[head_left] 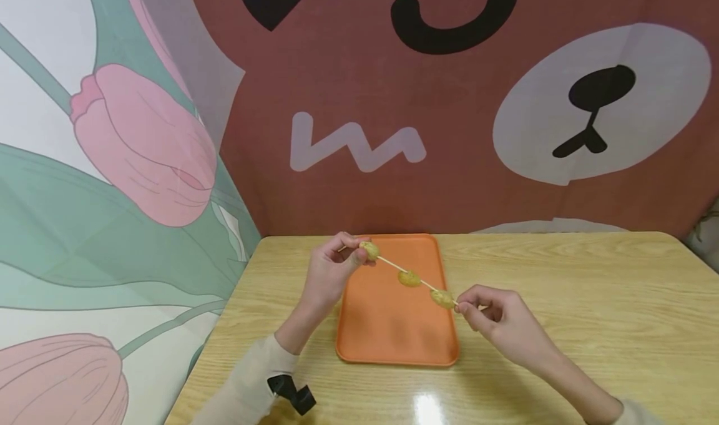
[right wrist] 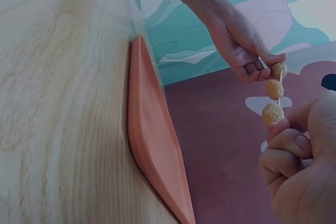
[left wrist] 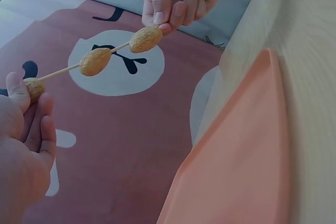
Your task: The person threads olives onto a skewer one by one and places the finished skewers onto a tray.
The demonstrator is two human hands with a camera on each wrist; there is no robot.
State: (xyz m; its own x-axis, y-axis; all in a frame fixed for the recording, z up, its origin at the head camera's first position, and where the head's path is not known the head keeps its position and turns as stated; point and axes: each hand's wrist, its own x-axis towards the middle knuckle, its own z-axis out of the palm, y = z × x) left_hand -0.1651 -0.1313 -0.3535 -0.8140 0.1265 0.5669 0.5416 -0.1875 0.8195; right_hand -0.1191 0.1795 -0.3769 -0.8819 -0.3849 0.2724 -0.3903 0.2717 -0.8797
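A thin wooden skewer [head_left: 392,264] runs through three tan, wrinkled oval food pieces and slants over the tray in the head view. Thumb and fingers of my left hand [head_left: 328,272] pinch the piece at the far end [head_left: 369,249]. With the fingertips of my right hand [head_left: 508,325] I pinch the skewer's near end, right beside the last piece [head_left: 442,298]. Between them sits the middle piece [left wrist: 95,62], with bare stick on both sides of it. The stick's far tip is hidden at my left fingers.
Below the skewer an orange rectangular tray [head_left: 399,334] lies on the light wooden table [head_left: 562,269]. A printed bear cloth [head_left: 460,194] hangs behind the table's back edge, and a tulip cloth [head_left: 168,256] hangs along the left side.
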